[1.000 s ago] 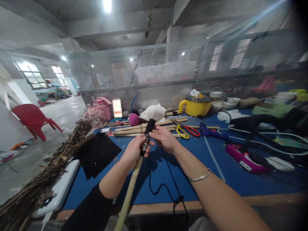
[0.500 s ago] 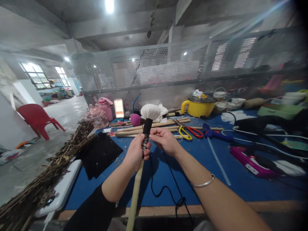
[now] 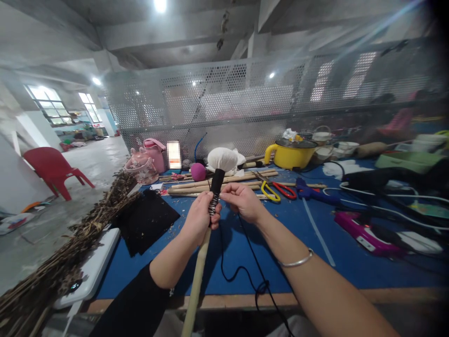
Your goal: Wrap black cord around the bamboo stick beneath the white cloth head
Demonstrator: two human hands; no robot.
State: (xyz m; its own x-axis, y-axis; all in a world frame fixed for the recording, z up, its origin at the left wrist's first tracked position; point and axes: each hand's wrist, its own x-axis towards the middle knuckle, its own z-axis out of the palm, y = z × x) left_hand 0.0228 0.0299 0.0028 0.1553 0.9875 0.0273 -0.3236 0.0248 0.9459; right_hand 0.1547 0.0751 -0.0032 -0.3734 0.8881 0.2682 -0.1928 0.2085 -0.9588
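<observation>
My left hand (image 3: 202, 216) is wrapped round a pale wooden stick (image 3: 197, 281) just below its top. The stick ends in a round white cloth head (image 3: 222, 160), with black fabric (image 3: 218, 180) round its neck. Black cord winds over the lower part of that fabric, with light gaps between the turns. Beside the windings, my right hand (image 3: 242, 201) pinches the black cord (image 3: 250, 243), which hangs down over the blue table and forms a loose tangle near the front edge.
Yellow-handled scissors (image 3: 271, 191) and red-handled scissors (image 3: 285, 190) lie behind my right hand. Further right are a blue glue gun (image 3: 315, 192) and a magenta power strip (image 3: 365, 238). Black cloth (image 3: 149, 217) and dried stalks (image 3: 87, 234) lie left. A yellow pot (image 3: 293, 155) stands behind.
Both hands and the stick's head have shifted very slightly right. The hanging cord has swung a little, and its tangle sits slightly lower left.
</observation>
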